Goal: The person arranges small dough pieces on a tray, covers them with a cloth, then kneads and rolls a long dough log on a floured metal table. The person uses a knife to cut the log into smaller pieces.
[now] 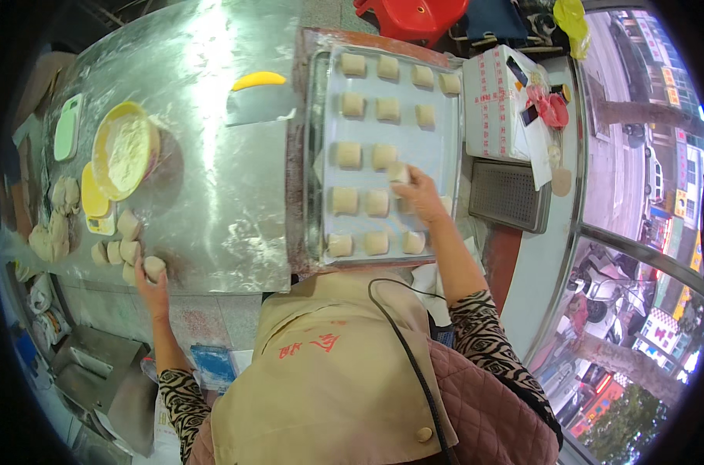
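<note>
The right hand (421, 197), forearm angled inward, grasps a dough piece (398, 173) over the lined tray (445, 143); the left hand (152, 291) curls at another piece (155, 268), its grip unclear.

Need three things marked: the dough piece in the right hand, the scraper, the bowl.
Dough piece (398, 172), in right hand (423, 200): head view, its pale upper face.
Scraper (262, 102): head view, flat blade below the yellow handle.
Bowl (101, 155): head view, left side of its yellow rim.
</note>
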A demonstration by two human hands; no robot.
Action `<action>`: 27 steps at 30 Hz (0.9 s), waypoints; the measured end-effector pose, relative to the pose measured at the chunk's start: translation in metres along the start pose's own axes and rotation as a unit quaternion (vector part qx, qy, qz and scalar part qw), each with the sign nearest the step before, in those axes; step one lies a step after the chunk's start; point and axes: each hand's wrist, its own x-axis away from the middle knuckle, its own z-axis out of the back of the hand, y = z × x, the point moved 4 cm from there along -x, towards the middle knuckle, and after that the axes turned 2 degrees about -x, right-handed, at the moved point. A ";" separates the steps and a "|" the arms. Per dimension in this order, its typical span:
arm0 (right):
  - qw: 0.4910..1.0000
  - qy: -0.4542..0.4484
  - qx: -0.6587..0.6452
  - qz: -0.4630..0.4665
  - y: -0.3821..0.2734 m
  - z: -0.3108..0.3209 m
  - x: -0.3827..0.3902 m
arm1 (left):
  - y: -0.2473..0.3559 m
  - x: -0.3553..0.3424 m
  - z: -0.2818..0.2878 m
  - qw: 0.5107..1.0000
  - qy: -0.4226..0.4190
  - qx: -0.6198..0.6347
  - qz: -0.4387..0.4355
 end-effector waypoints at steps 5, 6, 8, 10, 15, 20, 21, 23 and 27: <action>0.986 0.068 0.139 0.059 0.018 0.129 -0.016 | 0.137 0.019 -0.070 0.798 -0.050 0.577 0.170; 0.970 0.078 0.214 0.088 0.018 0.141 -0.021 | 0.181 0.019 -0.097 0.786 -0.090 0.594 0.151; 0.927 0.080 0.336 0.149 0.016 0.154 -0.032 | 0.276 0.023 -0.167 0.750 -0.262 0.596 0.114; 0.874 0.065 0.418 0.238 0.012 0.158 -0.044 | 0.364 0.028 -0.247 0.739 -0.400 0.538 0.067; 0.825 0.024 0.498 0.266 0.022 0.162 -0.075 | 0.509 0.048 -0.406 0.854 -0.376 0.156 -0.324; 0.764 0.058 0.569 0.297 0.024 0.163 -0.072 | 0.530 0.056 -0.479 0.846 -0.309 -0.083 -0.427; 0.769 0.080 0.558 0.302 0.021 0.161 -0.069 | 0.524 0.056 -0.480 0.849 -0.319 -0.095 -0.411; 0.782 0.083 0.529 0.320 0.014 0.149 -0.064 | 0.514 0.054 -0.458 0.878 -0.226 -0.053 -0.419; 0.785 0.022 0.506 0.357 0.003 0.100 -0.073 | 0.477 0.040 -0.392 0.920 -0.166 0.061 -0.349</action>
